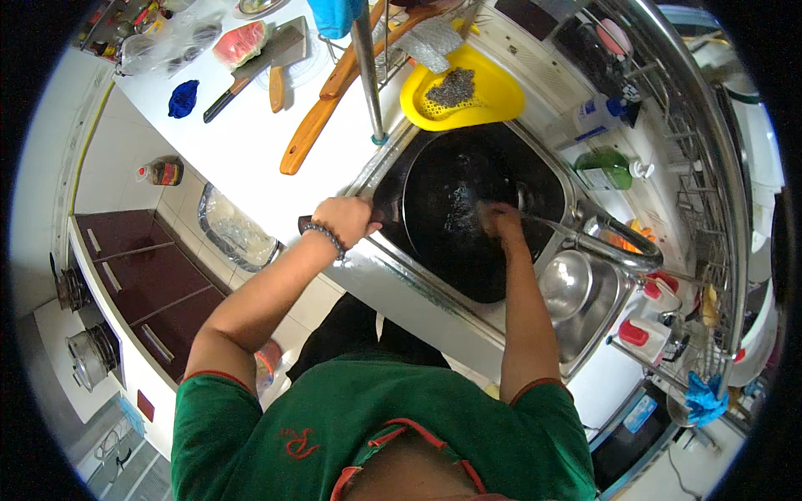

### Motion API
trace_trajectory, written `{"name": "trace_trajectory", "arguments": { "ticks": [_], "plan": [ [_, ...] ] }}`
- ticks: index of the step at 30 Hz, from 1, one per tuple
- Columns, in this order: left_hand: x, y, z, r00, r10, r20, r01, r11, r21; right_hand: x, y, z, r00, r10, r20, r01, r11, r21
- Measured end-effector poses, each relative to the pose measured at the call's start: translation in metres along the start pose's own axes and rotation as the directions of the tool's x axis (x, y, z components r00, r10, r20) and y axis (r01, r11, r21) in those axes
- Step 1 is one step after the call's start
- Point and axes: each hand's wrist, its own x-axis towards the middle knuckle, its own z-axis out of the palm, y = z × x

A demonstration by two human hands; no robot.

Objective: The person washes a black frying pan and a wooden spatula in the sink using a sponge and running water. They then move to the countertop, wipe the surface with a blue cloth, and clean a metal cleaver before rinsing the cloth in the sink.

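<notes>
White counter [251,142] running along the wall, with a steel sink [585,326] set into it. Black wok [468,209] tilted in the sink basin, filling most of it, interior wet and speckled. Left hand [344,219] clamped on the wok handle at the near rim, grip closed tight, bead bracelet at the wrist. Right hand [499,219] pressed against the inner wall, fingers curled together on what seems a scrubber, too hidden to identify. Steel bowl [565,282] just beside the wok, under the tap [614,242]. Yellow strainer [464,92] beyond the far rim. Step judged as scrubbing, mid-course. Next move likely calling for turning the wok by the handle to reach unscrubbed wall, then rinsing.
</notes>
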Motion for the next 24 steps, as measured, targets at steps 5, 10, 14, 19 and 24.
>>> {"name": "trace_trajectory", "arguments": {
  "ticks": [5, 10, 14, 19, 24],
  "plan": [
    [0.015, -0.001, -0.034, 0.837, 0.038, 0.545, 0.194, 0.913, -0.360, -0.055, -0.075, -0.037, 0.998, 0.024, -0.051, 0.028, 0.568, 0.822],
    [0.006, 0.008, -0.018, 0.600, 0.395, 0.695, 0.648, 0.270, -0.713, -0.064, -0.080, -0.046, 0.998, 0.033, -0.061, 0.021, 0.704, 0.709],
    [0.000, 0.026, 0.016, 0.591, 0.406, 0.697, 0.749, 0.043, -0.661, -0.086, -0.096, -0.060, 1.000, -0.011, -0.020, 0.023, 0.481, 0.876],
    [0.004, 0.052, 0.003, 0.615, 0.433, 0.659, 0.714, 0.047, -0.698, -0.121, -0.097, -0.071, 0.944, -0.302, -0.134, 0.171, 0.098, 0.980],
    [-0.018, 0.080, -0.036, 0.790, 0.102, 0.604, 0.526, 0.392, -0.755, -0.095, -0.064, -0.035, 0.857, -0.115, -0.503, 0.274, 0.927, 0.256]
  ]
}}
